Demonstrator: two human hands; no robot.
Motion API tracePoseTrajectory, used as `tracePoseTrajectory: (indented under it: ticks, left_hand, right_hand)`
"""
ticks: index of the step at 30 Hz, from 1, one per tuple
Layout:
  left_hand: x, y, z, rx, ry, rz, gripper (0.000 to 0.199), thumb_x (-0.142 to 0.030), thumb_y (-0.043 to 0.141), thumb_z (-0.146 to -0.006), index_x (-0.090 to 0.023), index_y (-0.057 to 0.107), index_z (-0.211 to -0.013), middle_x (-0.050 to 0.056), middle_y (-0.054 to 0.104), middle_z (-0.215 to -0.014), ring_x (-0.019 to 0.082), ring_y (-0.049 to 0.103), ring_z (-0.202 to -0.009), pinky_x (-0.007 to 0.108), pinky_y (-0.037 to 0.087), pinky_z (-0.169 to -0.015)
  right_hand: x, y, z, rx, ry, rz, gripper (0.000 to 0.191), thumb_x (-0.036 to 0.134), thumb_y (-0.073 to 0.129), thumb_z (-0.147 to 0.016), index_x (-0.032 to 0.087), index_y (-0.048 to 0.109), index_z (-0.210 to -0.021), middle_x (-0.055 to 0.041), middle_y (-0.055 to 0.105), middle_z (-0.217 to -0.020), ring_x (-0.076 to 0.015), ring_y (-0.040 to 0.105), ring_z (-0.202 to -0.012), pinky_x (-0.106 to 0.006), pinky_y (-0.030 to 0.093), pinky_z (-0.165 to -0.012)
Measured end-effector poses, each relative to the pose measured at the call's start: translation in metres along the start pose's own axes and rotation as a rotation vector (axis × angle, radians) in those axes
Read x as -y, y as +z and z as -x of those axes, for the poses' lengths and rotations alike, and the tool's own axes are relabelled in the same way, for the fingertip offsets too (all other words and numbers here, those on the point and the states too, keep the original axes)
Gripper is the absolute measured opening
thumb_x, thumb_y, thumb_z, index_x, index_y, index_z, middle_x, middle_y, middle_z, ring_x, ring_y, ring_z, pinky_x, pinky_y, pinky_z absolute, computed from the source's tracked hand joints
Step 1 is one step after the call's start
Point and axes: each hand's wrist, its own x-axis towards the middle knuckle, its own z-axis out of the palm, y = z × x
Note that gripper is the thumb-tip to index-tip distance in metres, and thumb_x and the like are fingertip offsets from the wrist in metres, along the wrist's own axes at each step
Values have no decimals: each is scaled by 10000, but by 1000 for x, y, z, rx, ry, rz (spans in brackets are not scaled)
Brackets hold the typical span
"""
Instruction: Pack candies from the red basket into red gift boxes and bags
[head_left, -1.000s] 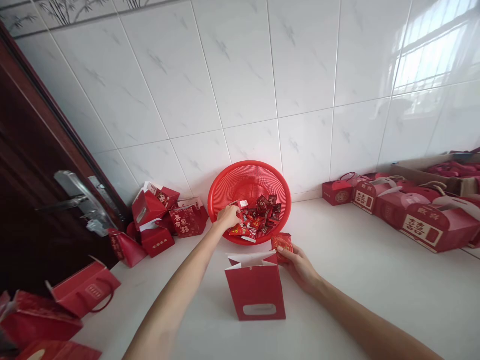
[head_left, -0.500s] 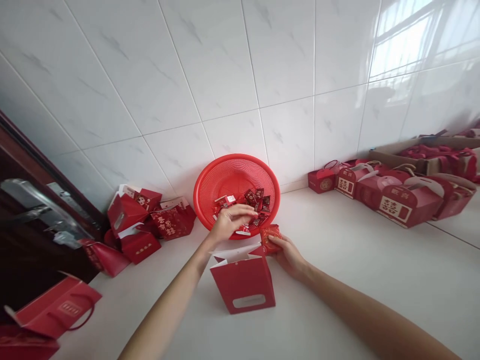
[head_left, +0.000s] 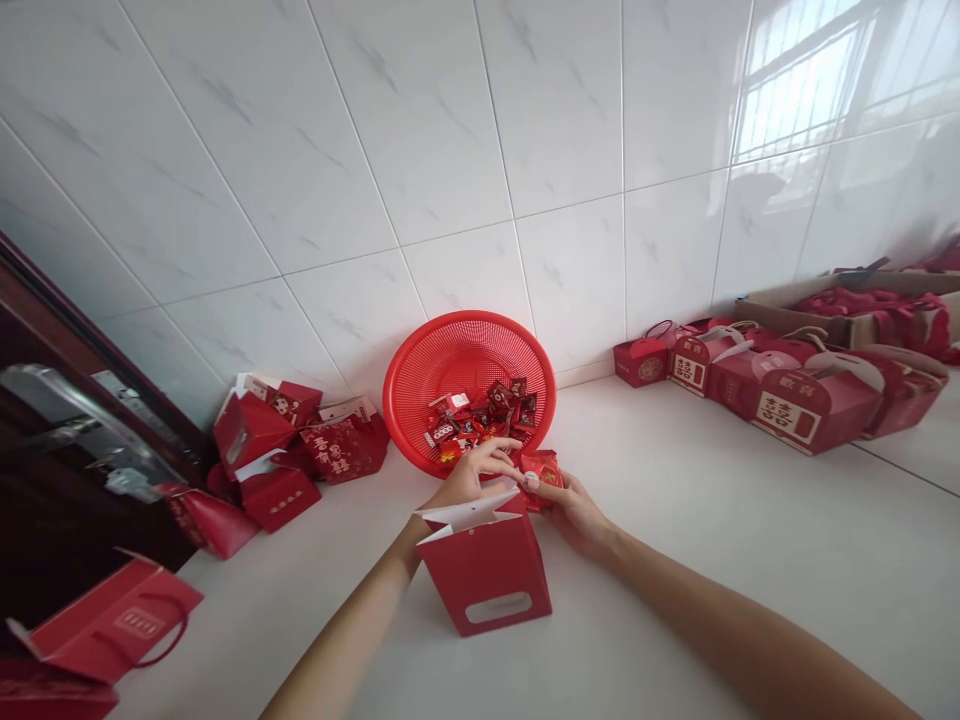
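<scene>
A red paper gift bag (head_left: 487, 570) stands upright on the counter, its white-lined mouth open at the top and a pale oval window low on its front. Just behind its right edge, my right hand (head_left: 576, 512) is closed around a red wrapped packet (head_left: 541, 470) with gold print. My left hand (head_left: 480, 472) reaches over behind the bag's mouth, its fingers drawn together and the tips at the packet. Whatever lies between those fingertips is too small to make out. Behind both hands, a red plastic basket (head_left: 472, 345) leans on the wall with several wrapped sweets (head_left: 499, 405) inside.
Folded red gift boxes (head_left: 341, 447) are heaped at the left, near a dark door with a metal handle (head_left: 82, 410). More red boxes (head_left: 814, 405) line the wall at the right, beside a cardboard carton (head_left: 795, 318) of red items. White tiles (head_left: 450, 150) rise behind the counter.
My left hand has come out of the basket, down and right to the packet in my right hand. The sweets it covered now show. My right hand and the gift bag stay nearly in place.
</scene>
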Motion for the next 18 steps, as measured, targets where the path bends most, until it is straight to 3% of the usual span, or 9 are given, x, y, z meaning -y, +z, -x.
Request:
tracePoseTrajectory:
  ticks: [2,4,8,13,18]
  left_hand:
    - [6,-10,-11,-156,-55,-81,259,-172,558,-849,-238,806,-877,68,680,-1270,221,654,-1119,353,518,-1006]
    - [13,-22,-26,-235,-127,-233,291,-122,535,-839,-229,804,-862,62,730,-1162,216,672,-1083,353,505,-1021]
    - [27,-41,-52,-155,-268,-488,363,-49,531,-808,-209,807,-981,67,751,-1149,231,663,-1128,330,472,-1060]
    - [41,-41,-66,-115,-336,-521,480,23,580,-708,-209,792,-1071,92,756,-1151,278,664,-1144,357,486,-1032]
    - [50,-40,-72,-140,-387,-476,304,-40,667,-701,-210,812,-909,108,776,-1006,300,695,-1028,374,515,-936]
  right_hand:
    - [0,1,0,-6,5,0,359,356,894,-657,182,721,-919,-56,746,-940,-216,674,-894,-360,508,-875]
    - [-1,1,0,-6,8,-5,357,356,900,-650,180,723,-905,-50,743,-934,-210,669,-883,-355,502,-874]
    - [-3,0,-1,-5,9,-10,357,356,912,-632,172,722,-871,-39,733,-885,-193,657,-841,-342,494,-853]
    - [-1,1,-1,-17,11,-10,353,342,921,-609,171,712,-836,-21,710,-826,-176,635,-782,-326,487,-818]
    - [0,2,0,-11,16,-15,332,332,909,-625,174,705,-834,-25,710,-835,-182,636,-789,-314,486,-798]
